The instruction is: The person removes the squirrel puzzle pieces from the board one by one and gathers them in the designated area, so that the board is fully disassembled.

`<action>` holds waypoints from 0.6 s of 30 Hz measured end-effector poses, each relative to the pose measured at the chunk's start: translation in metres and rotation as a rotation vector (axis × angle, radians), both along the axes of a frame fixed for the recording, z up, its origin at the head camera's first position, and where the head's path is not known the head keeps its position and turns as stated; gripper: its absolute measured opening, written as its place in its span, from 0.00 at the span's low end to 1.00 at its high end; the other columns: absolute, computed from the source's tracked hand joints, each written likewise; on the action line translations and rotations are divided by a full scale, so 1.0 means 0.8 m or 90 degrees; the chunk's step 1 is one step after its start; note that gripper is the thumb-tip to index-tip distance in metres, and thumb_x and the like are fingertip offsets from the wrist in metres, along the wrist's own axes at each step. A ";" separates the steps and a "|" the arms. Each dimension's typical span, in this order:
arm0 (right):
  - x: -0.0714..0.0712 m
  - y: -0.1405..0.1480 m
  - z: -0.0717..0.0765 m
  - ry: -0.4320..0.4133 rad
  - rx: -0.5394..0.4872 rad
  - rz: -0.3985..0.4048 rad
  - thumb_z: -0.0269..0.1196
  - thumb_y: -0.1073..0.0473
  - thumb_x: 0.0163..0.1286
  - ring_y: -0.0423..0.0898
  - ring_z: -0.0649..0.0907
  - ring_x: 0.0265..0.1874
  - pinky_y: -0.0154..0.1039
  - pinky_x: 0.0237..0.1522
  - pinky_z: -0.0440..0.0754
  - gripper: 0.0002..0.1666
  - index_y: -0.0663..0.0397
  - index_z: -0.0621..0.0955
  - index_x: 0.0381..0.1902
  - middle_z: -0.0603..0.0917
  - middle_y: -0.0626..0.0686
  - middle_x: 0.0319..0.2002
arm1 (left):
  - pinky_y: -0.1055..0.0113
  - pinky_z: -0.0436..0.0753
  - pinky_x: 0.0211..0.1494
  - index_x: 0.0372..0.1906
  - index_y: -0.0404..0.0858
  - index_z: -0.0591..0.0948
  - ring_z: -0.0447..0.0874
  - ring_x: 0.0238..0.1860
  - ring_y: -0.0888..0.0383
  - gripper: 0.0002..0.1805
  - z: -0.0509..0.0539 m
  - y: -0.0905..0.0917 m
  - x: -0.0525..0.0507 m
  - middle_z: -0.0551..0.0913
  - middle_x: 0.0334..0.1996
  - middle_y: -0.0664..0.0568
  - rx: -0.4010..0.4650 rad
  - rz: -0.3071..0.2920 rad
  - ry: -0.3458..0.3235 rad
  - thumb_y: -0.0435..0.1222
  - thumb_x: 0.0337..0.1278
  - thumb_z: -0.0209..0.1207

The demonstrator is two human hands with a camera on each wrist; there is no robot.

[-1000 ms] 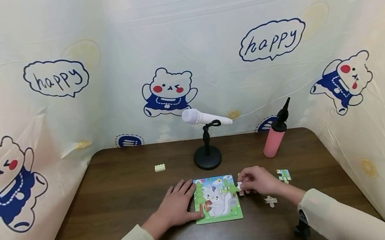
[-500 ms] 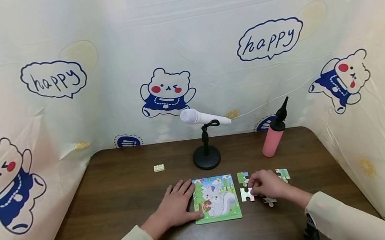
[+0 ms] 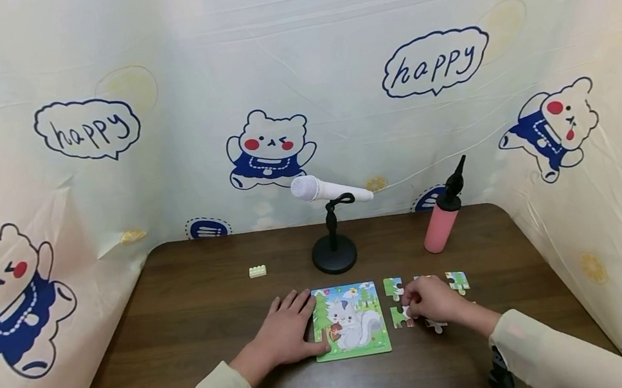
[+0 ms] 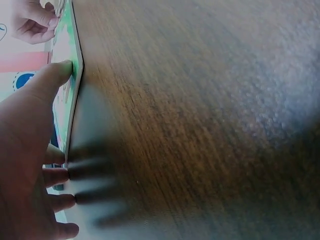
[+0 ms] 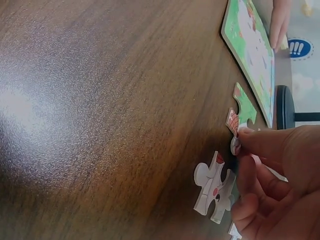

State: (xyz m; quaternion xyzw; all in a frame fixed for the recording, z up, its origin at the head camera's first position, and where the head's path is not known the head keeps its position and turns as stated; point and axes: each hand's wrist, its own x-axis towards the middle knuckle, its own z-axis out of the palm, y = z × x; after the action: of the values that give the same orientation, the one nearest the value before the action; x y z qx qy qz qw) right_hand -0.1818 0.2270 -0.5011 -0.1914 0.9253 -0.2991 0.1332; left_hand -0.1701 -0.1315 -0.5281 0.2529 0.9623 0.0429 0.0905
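Note:
A square board [image 3: 351, 322] with a white squirrel picture lies on the table. The left hand [image 3: 286, 333] rests spread at its left side, thumb on the board's edge; in the left wrist view this hand [image 4: 30, 145] has its fingertips down by the rim. Right of the board, the right hand [image 3: 433, 299] pinches a green-and-white puzzle piece [image 3: 400, 317]. In the right wrist view, thumb and fingers of that hand [image 5: 270, 175] hold the piece [image 5: 242, 107] by its knob. A white piece [image 5: 207, 185] lies beside the fingers, another partly hidden behind it.
More puzzle pieces lie at the upper left [image 3: 393, 288] and upper right [image 3: 458, 281] of the right hand. Behind the board stands a microphone on a black base [image 3: 334, 256]. A pink pump [image 3: 441, 228] stands back right, a pale block [image 3: 258, 271] lies back left.
The right hand has moved right, away from the board's edge. A green-and-white piece now shows where a whiter one lay half a second ago. The left hand stays on the board.

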 end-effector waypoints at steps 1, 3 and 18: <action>0.000 0.000 0.000 -0.002 0.000 -0.002 0.67 0.71 0.64 0.40 0.78 0.24 0.36 0.28 0.77 0.06 0.56 0.86 0.34 0.85 0.47 0.27 | 0.33 0.61 0.74 0.79 0.42 0.65 0.59 0.79 0.39 0.60 0.000 0.000 0.000 0.60 0.80 0.45 -0.002 0.000 0.001 0.79 0.50 0.52; 0.001 0.000 0.001 -0.005 0.002 -0.004 0.67 0.71 0.64 0.41 0.78 0.24 0.36 0.28 0.77 0.06 0.56 0.86 0.34 0.84 0.48 0.27 | 0.34 0.61 0.75 0.80 0.42 0.64 0.58 0.79 0.39 0.61 0.000 0.001 0.000 0.59 0.80 0.44 -0.002 0.000 0.002 0.79 0.50 0.52; 0.002 -0.031 0.021 -0.026 -0.019 0.051 0.71 0.62 0.66 0.42 0.79 0.28 0.35 0.34 0.78 0.07 0.53 0.87 0.42 0.83 0.44 0.31 | 0.36 0.54 0.78 0.79 0.52 0.66 0.54 0.81 0.46 0.46 0.007 0.012 0.017 0.56 0.82 0.47 0.099 -0.155 -0.022 0.70 0.62 0.55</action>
State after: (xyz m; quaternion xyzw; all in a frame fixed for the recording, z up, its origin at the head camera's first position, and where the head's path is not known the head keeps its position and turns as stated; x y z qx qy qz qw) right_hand -0.1804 0.2024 -0.4841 -0.2242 0.9096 -0.3108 0.1608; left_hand -0.1564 -0.1218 -0.5226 0.3732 0.9165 0.1108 0.0919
